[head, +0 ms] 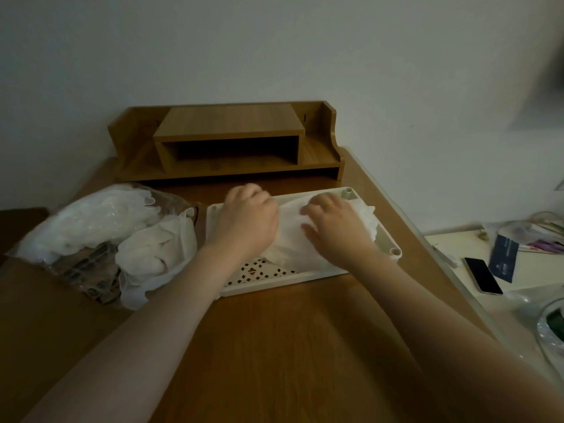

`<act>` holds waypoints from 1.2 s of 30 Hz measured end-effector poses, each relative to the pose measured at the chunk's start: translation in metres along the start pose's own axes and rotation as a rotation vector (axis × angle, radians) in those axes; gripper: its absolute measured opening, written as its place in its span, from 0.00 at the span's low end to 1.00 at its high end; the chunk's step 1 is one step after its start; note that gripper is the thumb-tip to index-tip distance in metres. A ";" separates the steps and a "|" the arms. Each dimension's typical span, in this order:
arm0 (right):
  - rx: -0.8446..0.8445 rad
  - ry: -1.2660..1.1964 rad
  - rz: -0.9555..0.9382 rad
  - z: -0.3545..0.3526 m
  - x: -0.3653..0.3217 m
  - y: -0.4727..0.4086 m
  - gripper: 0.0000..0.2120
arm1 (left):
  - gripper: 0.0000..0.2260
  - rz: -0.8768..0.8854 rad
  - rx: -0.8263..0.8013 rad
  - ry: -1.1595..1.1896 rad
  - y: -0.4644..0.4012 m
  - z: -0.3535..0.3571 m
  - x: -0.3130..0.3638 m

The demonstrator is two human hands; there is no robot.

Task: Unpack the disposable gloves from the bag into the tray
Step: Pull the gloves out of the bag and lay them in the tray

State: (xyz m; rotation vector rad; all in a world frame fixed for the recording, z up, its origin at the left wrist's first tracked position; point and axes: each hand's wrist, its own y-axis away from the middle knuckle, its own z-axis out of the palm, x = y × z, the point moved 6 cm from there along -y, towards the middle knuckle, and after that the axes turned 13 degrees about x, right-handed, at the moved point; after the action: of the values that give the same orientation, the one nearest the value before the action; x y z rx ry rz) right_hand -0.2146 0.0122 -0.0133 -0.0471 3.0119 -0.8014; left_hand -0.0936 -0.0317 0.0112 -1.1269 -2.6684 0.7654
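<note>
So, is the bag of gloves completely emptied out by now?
No, the bag left of the tray holds many gloves.

This looks like a room in a home, set up as a small desk corner. A wooden desk stands against a plain pale wall, and at its back sits a wooden desktop shelf with an open cubby and low side ledges, the kind used for a monitor or papers. To the right, just beside the desk, a lighter table carries everyday personal clutter: a phone lying flat, a dark card or booklet, and loose plastic wrappings. The light is dim and domestic, with no shop fittings, lab gear or tools in sight.
</note>
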 end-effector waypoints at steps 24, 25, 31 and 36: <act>-0.393 -0.001 0.210 0.063 0.040 -0.001 0.53 | 0.43 -0.354 -0.437 0.038 0.029 0.091 -0.045; -0.392 0.046 0.210 0.063 0.043 0.001 0.54 | 0.43 -0.353 -0.443 0.045 0.029 0.092 -0.046; -0.428 0.124 0.275 0.055 0.039 0.004 0.51 | 0.33 -0.261 -0.381 0.082 0.029 0.074 -0.047; 0.092 -0.133 0.339 0.002 -0.016 -0.016 0.32 | 0.16 -0.325 0.195 0.367 0.039 -0.001 -0.055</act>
State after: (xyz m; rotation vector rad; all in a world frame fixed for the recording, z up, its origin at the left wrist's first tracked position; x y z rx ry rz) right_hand -0.1981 -0.0019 -0.0071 0.3845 2.7440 -0.8586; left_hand -0.0297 -0.0467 -0.0045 -0.6841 -2.3266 0.6664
